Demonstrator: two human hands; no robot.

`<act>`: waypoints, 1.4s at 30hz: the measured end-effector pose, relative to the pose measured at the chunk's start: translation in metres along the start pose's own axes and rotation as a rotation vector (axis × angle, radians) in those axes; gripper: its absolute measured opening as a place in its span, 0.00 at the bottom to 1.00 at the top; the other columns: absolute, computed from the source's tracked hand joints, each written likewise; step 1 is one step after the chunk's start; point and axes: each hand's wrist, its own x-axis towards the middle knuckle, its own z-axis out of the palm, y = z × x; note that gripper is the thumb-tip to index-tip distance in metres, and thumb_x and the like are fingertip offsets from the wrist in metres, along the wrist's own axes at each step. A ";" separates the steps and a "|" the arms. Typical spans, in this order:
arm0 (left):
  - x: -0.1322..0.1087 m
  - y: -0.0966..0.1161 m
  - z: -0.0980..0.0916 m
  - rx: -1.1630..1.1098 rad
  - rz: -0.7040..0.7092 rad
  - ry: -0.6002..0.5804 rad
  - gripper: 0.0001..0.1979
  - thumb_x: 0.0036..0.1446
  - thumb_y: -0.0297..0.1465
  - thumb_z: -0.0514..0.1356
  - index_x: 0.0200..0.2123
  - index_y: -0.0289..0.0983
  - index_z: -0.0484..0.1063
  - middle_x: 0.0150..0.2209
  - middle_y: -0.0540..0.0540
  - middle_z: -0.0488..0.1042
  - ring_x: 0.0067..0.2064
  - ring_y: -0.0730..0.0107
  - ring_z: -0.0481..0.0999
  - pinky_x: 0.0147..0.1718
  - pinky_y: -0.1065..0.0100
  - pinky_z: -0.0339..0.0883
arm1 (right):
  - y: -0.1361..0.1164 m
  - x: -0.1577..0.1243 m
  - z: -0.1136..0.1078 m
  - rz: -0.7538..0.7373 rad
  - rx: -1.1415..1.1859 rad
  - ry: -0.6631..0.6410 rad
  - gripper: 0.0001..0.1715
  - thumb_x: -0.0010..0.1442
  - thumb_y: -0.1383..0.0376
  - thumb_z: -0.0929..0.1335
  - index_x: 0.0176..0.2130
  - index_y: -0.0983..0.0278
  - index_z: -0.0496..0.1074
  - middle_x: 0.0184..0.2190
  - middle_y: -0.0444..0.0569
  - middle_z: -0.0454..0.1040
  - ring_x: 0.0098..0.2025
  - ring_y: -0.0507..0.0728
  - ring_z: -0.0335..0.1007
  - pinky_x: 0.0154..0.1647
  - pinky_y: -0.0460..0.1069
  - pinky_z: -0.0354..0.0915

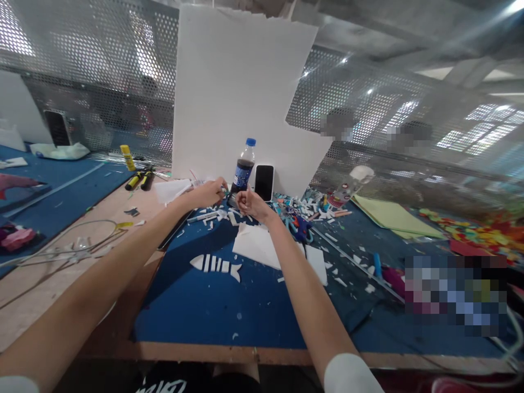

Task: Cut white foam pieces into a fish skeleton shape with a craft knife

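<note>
Both my arms stretch far forward over a blue mat (pixel 196 305). My left hand (pixel 210 192) is closed in a pinch on something small I cannot make out, just left of a dark soda bottle (pixel 243 169) with a blue cap. My right hand (pixel 250 204) is curled shut at the bottle's base, thumb up; what it holds is hidden. A black phone (pixel 264 182) leans on a white board (pixel 237 93) behind the bottle. A white paper fish skeleton (pixel 215 266) lies on the mat nearer me, beside a white sheet (pixel 256 245).
White paper scraps (pixel 315 207) litter the mat around the hands. Blue scissors (pixel 302 226) lie right of my right arm. A yellow glue stick (pixel 127 157) and yellow-handled tools (pixel 139 179) sit at the left. Yellow-green sheets (pixel 393 215) and coloured cuttings (pixel 483 232) lie at the right. A perforated metal screen (pixel 94 82) backs the table.
</note>
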 end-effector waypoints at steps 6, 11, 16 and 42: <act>-0.001 0.002 -0.003 -0.018 -0.018 0.010 0.15 0.55 0.27 0.50 0.47 0.34 0.64 0.25 0.46 0.73 0.29 0.65 0.71 0.29 0.68 0.59 | -0.009 -0.009 0.001 -0.024 0.014 -0.036 0.09 0.61 0.64 0.67 0.37 0.69 0.69 0.28 0.42 0.70 0.23 0.46 0.65 0.23 0.43 0.65; -0.001 0.001 -0.002 -0.021 -0.001 0.027 0.14 0.54 0.26 0.50 0.45 0.34 0.65 0.25 0.46 0.73 0.29 0.65 0.71 0.30 0.67 0.60 | -0.018 -0.012 0.006 -0.004 0.027 -0.048 0.21 0.40 0.65 0.78 0.33 0.67 0.71 0.24 0.40 0.71 0.21 0.45 0.62 0.20 0.41 0.59; 0.000 0.000 -0.001 -0.026 0.065 0.082 0.16 0.52 0.25 0.52 0.46 0.34 0.64 0.34 0.43 0.74 0.34 0.65 0.73 0.34 0.67 0.63 | -0.018 -0.009 0.008 -0.009 0.067 0.011 0.23 0.47 0.50 0.73 0.31 0.67 0.72 0.20 0.44 0.71 0.18 0.47 0.61 0.17 0.42 0.57; 0.006 -0.011 0.006 -0.389 0.066 0.147 0.15 0.54 0.30 0.56 0.45 0.35 0.62 0.39 0.42 0.75 0.40 0.65 0.76 0.40 0.63 0.68 | -0.025 -0.008 0.011 0.089 0.182 0.118 0.35 0.57 0.40 0.61 0.27 0.68 0.75 0.23 0.54 0.76 0.21 0.49 0.66 0.20 0.43 0.63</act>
